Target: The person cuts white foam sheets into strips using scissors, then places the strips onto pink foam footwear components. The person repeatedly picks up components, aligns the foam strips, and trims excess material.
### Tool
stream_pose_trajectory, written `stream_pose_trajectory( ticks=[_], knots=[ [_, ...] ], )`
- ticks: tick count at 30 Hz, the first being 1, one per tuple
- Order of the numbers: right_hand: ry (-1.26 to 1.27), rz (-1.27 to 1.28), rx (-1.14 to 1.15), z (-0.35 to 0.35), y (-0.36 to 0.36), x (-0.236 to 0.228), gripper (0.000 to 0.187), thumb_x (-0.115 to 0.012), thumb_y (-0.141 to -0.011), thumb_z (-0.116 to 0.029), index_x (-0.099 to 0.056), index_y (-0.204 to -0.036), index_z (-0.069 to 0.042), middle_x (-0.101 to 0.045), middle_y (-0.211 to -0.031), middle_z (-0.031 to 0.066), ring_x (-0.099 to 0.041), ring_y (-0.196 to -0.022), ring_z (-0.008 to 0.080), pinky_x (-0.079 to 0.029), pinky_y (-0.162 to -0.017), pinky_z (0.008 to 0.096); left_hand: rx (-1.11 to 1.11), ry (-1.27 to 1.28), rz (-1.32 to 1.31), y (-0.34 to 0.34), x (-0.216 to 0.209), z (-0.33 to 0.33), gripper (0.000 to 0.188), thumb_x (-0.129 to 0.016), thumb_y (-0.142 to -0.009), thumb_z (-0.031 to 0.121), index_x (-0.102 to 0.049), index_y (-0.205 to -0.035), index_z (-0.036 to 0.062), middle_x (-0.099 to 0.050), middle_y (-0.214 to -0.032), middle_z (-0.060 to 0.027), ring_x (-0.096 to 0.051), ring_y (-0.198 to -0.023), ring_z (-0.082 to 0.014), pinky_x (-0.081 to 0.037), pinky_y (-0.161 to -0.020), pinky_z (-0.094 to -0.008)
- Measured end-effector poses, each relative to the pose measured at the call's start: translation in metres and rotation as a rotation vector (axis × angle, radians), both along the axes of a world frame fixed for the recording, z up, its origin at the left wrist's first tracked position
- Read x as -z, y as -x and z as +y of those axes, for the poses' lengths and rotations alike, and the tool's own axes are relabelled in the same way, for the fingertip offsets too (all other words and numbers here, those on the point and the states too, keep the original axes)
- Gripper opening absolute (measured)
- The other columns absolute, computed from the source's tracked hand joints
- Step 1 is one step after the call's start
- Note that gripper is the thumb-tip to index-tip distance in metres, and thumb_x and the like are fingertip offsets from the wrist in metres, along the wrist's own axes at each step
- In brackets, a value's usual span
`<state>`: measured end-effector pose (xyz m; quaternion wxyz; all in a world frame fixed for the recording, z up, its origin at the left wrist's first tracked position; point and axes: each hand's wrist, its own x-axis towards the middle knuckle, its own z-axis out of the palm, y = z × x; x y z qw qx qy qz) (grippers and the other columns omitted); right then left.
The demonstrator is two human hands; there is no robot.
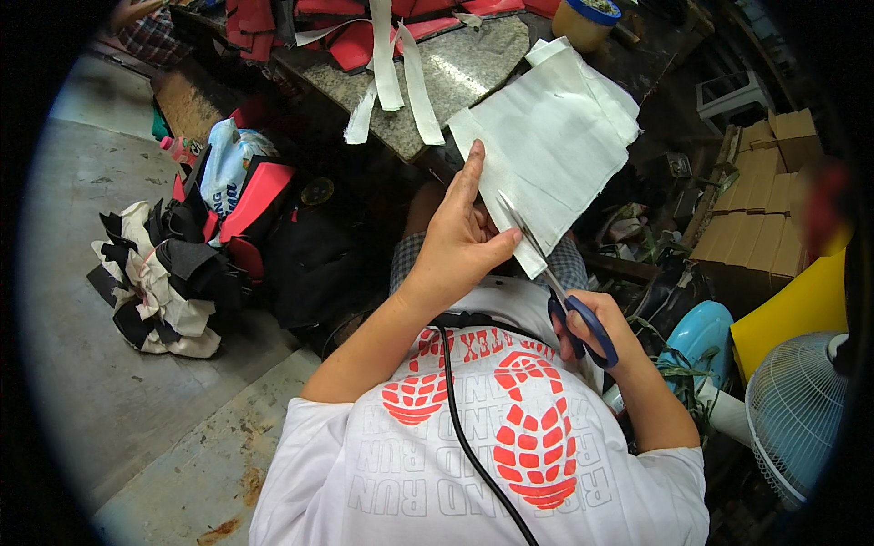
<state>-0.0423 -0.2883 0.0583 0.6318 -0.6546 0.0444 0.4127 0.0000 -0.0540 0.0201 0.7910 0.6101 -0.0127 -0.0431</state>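
A piece of white cloth (pixel 564 136) with frayed edges, apparently in layers, stretches from my lap up onto the worktable. My left hand (pixel 464 232) grips its near left edge, thumb on top and index finger pointing up along the side. In my right hand (pixel 592 328) are scissors (pixel 583 323) with dark blue handles, fingers through the loops. Their blades (pixel 523 223) lie at the cloth's near left part, parting a narrow strip along that side. What the left hand's lower fingers do beneath the cloth is hidden.
White strips (pixel 387 64) hang over the speckled table slab (pixel 482 55), with red pieces (pixel 355 41) behind. A jar with a blue rim (pixel 587 23) stands at the back. Scraps (pixel 164 273) pile on the left floor. At right are cardboard pieces (pixel 756 200) and a fan (pixel 801 409).
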Motion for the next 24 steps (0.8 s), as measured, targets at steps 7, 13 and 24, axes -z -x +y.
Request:
stream_pose_trajectory(
  ticks=[7, 13, 24],
  knots=[
    [-0.015, 0.013, 0.053, 0.008, 0.003, 0.003, 0.060, -0.069, -0.082, -0.063, -0.058, -0.080, -0.003, -0.056, -0.061, -0.0002, -0.056, -0.048, 0.0071, -0.042, -0.045, 0.0185, -0.005, 0.074, -0.023, 0.001, 0.004, 0.002, 0.093, -0.066, -0.082, -0.010, -0.011, -0.156, 0.0013, -0.042, -0.140, -0.0180, -0.057, -0.091, -0.0100, -0.051, -0.073, -0.0247],
    [0.037, 0.079, 0.016, 0.011, -0.003, 0.001, 0.029, -0.060, -0.097, -0.027, -0.058, -0.083, -0.002, -0.058, -0.069, 0.0023, -0.060, -0.055, 0.0093, -0.050, -0.052, 0.0230, -0.047, 0.131, 0.060, -0.004, 0.006, 0.007, 0.096, -0.066, -0.081, -0.010, -0.006, -0.155, -0.0005, -0.039, -0.141, -0.0122, -0.056, -0.090, -0.0095, -0.051, -0.074, -0.0225],
    [-0.097, 0.126, -0.175, -0.010, -0.016, -0.009, 0.057, -0.059, -0.091, -0.060, -0.058, -0.086, -0.002, -0.062, -0.067, 0.0047, -0.064, -0.058, 0.0128, -0.051, -0.054, 0.0236, -0.040, 0.176, 0.055, -0.001, -0.004, 0.019, 0.101, -0.068, -0.083, -0.006, 0.001, -0.156, 0.0034, -0.042, -0.142, -0.0183, -0.060, -0.088, -0.0133, -0.055, -0.067, -0.0265]
  ],
)
